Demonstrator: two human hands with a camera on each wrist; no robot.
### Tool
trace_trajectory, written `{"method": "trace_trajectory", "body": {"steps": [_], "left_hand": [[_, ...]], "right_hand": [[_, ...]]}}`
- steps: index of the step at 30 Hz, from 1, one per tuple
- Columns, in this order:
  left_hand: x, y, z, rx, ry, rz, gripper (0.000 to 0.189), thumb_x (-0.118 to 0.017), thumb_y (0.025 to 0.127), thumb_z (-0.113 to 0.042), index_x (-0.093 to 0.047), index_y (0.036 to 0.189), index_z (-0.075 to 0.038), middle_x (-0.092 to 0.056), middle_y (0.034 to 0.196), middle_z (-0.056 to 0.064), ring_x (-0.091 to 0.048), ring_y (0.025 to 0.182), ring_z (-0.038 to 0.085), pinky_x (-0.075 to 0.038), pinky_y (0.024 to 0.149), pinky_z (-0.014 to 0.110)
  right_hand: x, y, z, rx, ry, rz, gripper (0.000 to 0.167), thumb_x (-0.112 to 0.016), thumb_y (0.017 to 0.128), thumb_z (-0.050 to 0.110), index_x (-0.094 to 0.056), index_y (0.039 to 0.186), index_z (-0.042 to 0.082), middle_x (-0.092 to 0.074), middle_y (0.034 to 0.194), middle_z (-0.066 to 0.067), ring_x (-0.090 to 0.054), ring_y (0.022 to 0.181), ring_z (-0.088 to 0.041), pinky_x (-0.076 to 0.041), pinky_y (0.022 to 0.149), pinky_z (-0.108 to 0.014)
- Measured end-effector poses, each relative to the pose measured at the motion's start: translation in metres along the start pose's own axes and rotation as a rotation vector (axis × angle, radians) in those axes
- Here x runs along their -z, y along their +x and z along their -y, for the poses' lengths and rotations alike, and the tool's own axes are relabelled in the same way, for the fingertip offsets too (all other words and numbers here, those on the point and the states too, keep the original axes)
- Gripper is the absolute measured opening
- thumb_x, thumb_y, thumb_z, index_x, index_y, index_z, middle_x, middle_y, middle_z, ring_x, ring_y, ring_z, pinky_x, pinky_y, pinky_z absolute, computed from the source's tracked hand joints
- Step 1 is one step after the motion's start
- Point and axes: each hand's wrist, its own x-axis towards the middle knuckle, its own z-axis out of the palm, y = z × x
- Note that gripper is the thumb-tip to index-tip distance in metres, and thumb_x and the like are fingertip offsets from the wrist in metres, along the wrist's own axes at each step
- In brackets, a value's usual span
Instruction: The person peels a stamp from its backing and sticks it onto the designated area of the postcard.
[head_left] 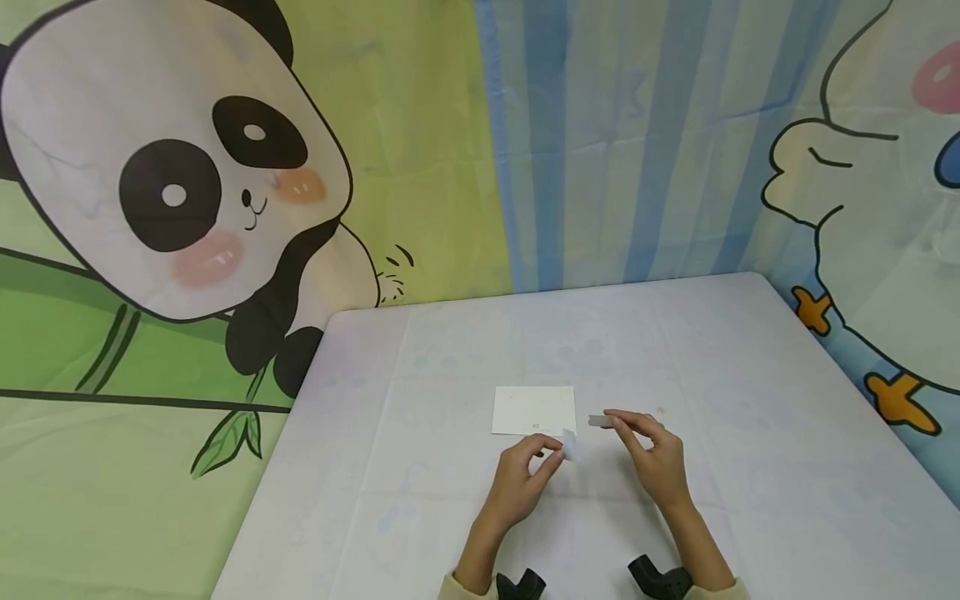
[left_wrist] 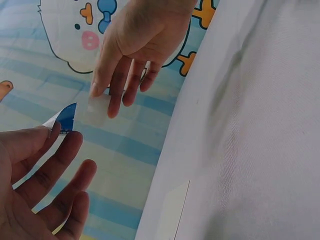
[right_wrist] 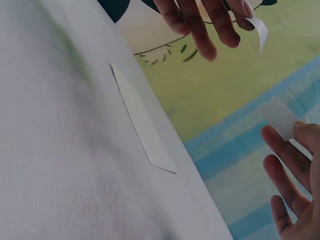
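Between thumb and index finger, my left hand (head_left: 517, 479) pinches a small curled piece of paper-like sheet (left_wrist: 66, 118). One face of it is blue and the other white. My right hand (head_left: 662, 462) pinches a small flat pale rectangular piece (right_wrist: 280, 117) by one end, thumb against index finger. That piece looks greyish in the head view and whitish, slightly see-through in the left wrist view. Both hands are raised over the table with a gap between the two pieces. Just beyond the left hand lies a white rectangular card (head_left: 532, 408) with a tiny mark near its front edge.
A white cloth covers the table (head_left: 420, 533). Behind it hangs a printed curtain with a panda (head_left: 172, 275) and blue stripes; a white cartoon figure (head_left: 885, 275) is on the right. Black wrist mounts (head_left: 660, 579) sit by both wrists.
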Motion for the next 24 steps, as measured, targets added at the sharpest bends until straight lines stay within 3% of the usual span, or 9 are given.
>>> {"method": "trace_trajectory", "body": {"steps": [2, 4, 7, 11, 17, 24], "left_hand": [[0.000, 0.000, 0.000, -0.001, -0.004, 0.000, 0.019, -0.054, 0.094, -0.025, -0.064, 0.095, -0.010, -0.066, 0.094, -0.003, -0.060, 0.090, 0.009, -0.049, 0.077, 0.030], [0.001, 0.000, -0.001, 0.003, -0.014, 0.001, 0.019, -0.054, 0.094, -0.025, -0.065, 0.095, -0.010, -0.066, 0.094, -0.002, -0.060, 0.090, 0.010, -0.049, 0.077, 0.031], [0.002, 0.000, -0.003, 0.013, -0.023, 0.001, 0.019, -0.054, 0.094, -0.026, -0.065, 0.095, -0.010, -0.066, 0.095, -0.002, -0.060, 0.091, 0.010, -0.049, 0.077, 0.031], [0.003, 0.001, -0.005, 0.023, -0.032, -0.002, 0.021, -0.053, 0.094, -0.027, -0.065, 0.095, -0.010, -0.066, 0.095, -0.002, -0.060, 0.092, 0.011, -0.048, 0.078, 0.030], [0.001, 0.000, -0.002, 0.016, -0.037, -0.002, 0.020, -0.053, 0.095, -0.026, -0.065, 0.096, -0.010, -0.066, 0.095, -0.003, -0.060, 0.092, 0.010, -0.048, 0.078, 0.029], [0.001, 0.000, -0.002, 0.026, -0.050, -0.003, 0.015, -0.055, 0.094, -0.023, -0.065, 0.095, -0.011, -0.066, 0.095, -0.002, -0.060, 0.092, 0.012, -0.048, 0.078, 0.030]], "right_hand": [[0.002, -0.004, -0.019, -0.025, -0.029, -0.038, 0.021, -0.067, 0.084, 0.009, -0.070, 0.103, 0.019, -0.069, 0.093, 0.004, -0.062, 0.088, -0.008, -0.041, 0.083, -0.016], [0.008, -0.003, -0.020, -0.057, -0.025, -0.075, 0.020, -0.069, 0.082, 0.009, -0.071, 0.100, 0.017, -0.069, 0.093, 0.001, -0.063, 0.087, -0.009, -0.041, 0.083, -0.017], [0.019, 0.005, -0.004, -0.084, -0.065, -0.137, 0.015, -0.072, 0.080, 0.010, -0.072, 0.094, 0.014, -0.070, 0.088, -0.001, -0.063, 0.086, -0.007, -0.041, 0.081, -0.016], [0.032, 0.015, 0.021, -0.097, -0.222, -0.208, 0.011, -0.076, 0.075, 0.008, -0.073, 0.086, 0.009, -0.069, 0.080, -0.005, -0.060, 0.084, -0.011, -0.038, 0.078, -0.019], [0.044, 0.015, 0.019, -0.032, -0.446, -0.201, 0.014, -0.078, 0.067, -0.002, -0.070, 0.078, 0.001, -0.067, 0.074, -0.015, -0.052, 0.077, -0.032, -0.033, 0.071, -0.044], [0.047, 0.005, 0.005, -0.011, -0.515, -0.139, 0.015, -0.079, 0.065, -0.002, -0.069, 0.075, 0.003, -0.067, 0.073, -0.012, -0.053, 0.075, -0.032, -0.033, 0.070, -0.047]]}}
